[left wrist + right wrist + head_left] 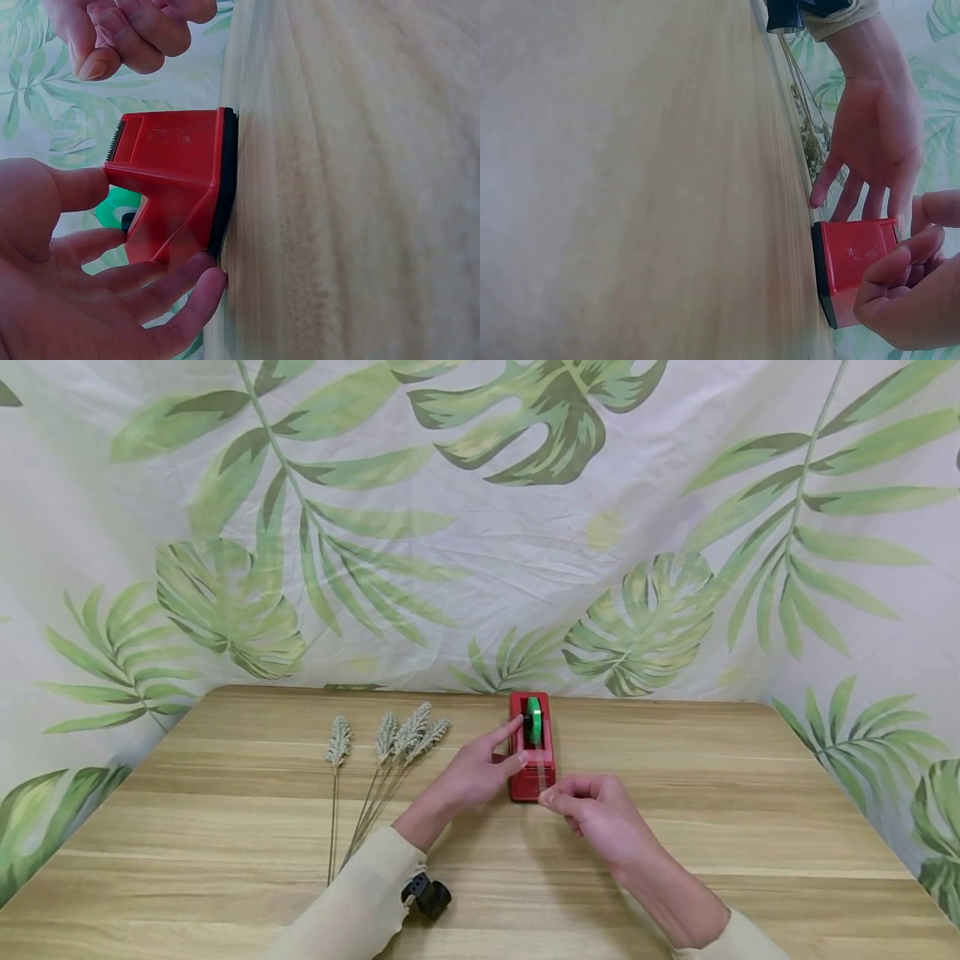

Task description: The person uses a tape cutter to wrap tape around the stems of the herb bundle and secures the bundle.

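Observation:
A red tape dispenser [522,788] with a black base stands on the table, holding a green roll [535,718]. My left hand [468,772] lies against its left side with the fingers spread and nearly straight. In the left wrist view, that thumb [81,189] touches the top beside the toothed cutter [115,142], and the other fingertips reach along the side. A strip of clear tape [542,770] runs over the dispenser's front. My right hand [603,818] pinches the strip's end between thumb and curled index finger, just in front of the dispenser.
Left of my left hand, several grey-green artificial grass stems [408,737] lie on the wooden table [712,760], one stem [339,742] apart from the others. A black wrist device [427,896] sits at the left sleeve. Behind the table hangs a leaf-print cloth [420,568].

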Tool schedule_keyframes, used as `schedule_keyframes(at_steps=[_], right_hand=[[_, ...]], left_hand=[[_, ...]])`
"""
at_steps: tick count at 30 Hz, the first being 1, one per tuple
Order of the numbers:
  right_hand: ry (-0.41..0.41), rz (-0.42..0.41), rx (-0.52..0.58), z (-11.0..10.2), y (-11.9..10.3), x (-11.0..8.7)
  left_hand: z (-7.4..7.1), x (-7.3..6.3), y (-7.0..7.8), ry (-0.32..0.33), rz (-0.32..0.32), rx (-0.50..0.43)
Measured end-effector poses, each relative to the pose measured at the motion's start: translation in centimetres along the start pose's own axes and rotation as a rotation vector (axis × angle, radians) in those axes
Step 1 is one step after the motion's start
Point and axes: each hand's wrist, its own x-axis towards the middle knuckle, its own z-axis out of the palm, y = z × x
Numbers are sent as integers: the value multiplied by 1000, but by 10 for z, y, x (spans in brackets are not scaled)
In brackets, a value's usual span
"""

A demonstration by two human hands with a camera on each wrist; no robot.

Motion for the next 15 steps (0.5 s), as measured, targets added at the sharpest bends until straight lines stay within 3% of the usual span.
schedule_keyframes(at_steps=[15], right_hand=[[19, 6, -20, 0, 0, -6]], left_hand=[[1, 2, 0, 12, 4, -20]])
